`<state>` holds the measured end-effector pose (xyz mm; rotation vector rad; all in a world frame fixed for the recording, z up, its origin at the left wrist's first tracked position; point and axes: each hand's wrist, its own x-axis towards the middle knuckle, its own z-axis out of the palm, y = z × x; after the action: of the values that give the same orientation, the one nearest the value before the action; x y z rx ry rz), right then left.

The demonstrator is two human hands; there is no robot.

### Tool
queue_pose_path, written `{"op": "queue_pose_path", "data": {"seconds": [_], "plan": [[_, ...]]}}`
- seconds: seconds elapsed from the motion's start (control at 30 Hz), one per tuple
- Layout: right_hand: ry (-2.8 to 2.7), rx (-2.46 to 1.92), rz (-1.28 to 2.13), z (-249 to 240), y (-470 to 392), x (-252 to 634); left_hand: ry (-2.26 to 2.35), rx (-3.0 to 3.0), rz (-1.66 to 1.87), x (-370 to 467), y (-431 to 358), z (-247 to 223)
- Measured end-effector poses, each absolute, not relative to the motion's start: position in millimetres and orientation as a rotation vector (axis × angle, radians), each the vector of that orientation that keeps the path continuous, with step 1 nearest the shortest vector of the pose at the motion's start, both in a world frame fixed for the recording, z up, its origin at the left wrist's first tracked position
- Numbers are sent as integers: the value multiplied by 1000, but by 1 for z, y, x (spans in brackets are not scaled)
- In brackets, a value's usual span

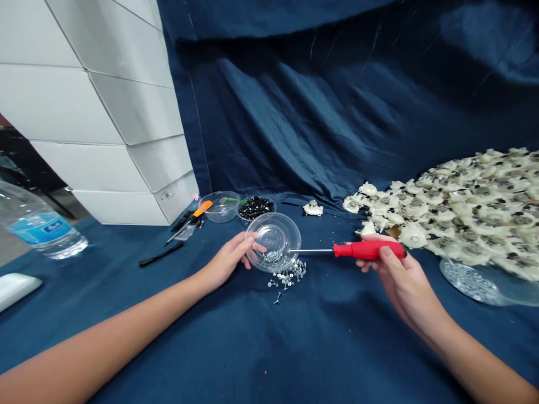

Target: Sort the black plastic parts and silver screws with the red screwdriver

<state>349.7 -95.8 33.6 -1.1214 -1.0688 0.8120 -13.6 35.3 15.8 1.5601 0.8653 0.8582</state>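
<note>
My left hand [229, 255] grips the rim of a clear round plastic lid [273, 233], thumb on top and fingers below. The lid is tilted, and some small silver screws [273, 256] lie in its lower part. Just beneath its near edge, a loose heap of more screws [288, 276] sits on the blue cloth. My right hand [396, 269] is wrapped round the red handle of a screwdriver [366, 250]. The screwdriver points left, its shaft level and its tip at the lid's right side, near the screws; whether it touches them I cannot tell.
A big pile of cream plastic parts [475, 202] fills the right, with a clear tub of screws [471, 283] before it. Behind the lid stand a bowl of black pieces [256, 207] and a clear bowl [219, 206]. White boxes [113, 123] and a water bottle [46, 227] are left.
</note>
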Motion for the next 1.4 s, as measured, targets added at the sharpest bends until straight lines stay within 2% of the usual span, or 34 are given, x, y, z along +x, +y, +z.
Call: {"op": "queue_pose_path", "data": {"seconds": [0.27,0.53,0.8,1.4], "plan": [[-1080,-1105,862,36,-95,347,858,1541,872,-16,36,15],[-1208,-1160,736,26,-96,356,849,1545,874,-15,37,13],[-1332,-1289,423,42,-106,346,853,1549,880,-14,34,17],[-1095,-1109,672,36,-95,357,828,1378,927,-16,39,12]]}}
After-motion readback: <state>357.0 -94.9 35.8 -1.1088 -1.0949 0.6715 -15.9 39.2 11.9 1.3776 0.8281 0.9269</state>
